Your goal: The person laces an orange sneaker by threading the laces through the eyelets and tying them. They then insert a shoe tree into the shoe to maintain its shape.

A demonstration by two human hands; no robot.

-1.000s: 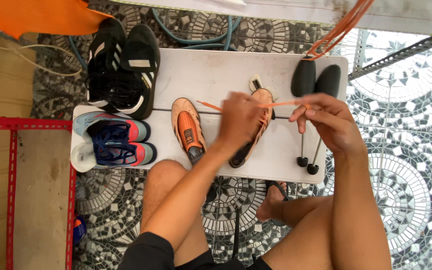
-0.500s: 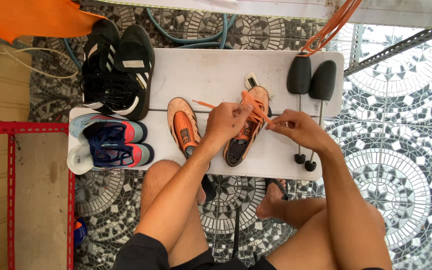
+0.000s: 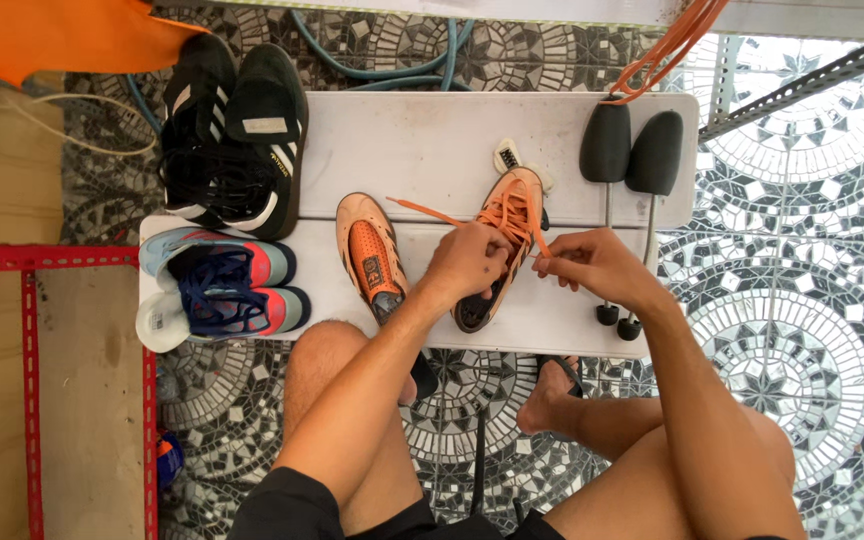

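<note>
Now, working surface: a white bench (image 3: 432, 150) set over a patterned tile floor (image 3: 812, 330), with you seated at its near edge. On the left of the bench sit a pair of black shoes (image 3: 237, 140) and, nearer you, a pair of blue and red shoes (image 3: 217, 285). On the right lie two black shoe trees (image 3: 632, 150), side by side.

Centre of the bench: two orange shoes. The left one (image 3: 370, 255) lies untouched, unlaced as far as the view shows. The right one (image 3: 507, 235) is the shoe in hand, toe pointing away from you, with its orange lace (image 3: 427, 212) trailing off to the left.

Your left hand (image 3: 467, 265) rests on the shoe's near half, fingers curled down over it. Your right hand (image 3: 592, 265) sits just beside the shoe, fingertips pinched together on a lace end; the pinch itself is small, so probably thumb against forefinger.

Advice: keep the left hand pressing the shoe flat, draw the lace taut evenly, and match both ends before crossing.
</note>
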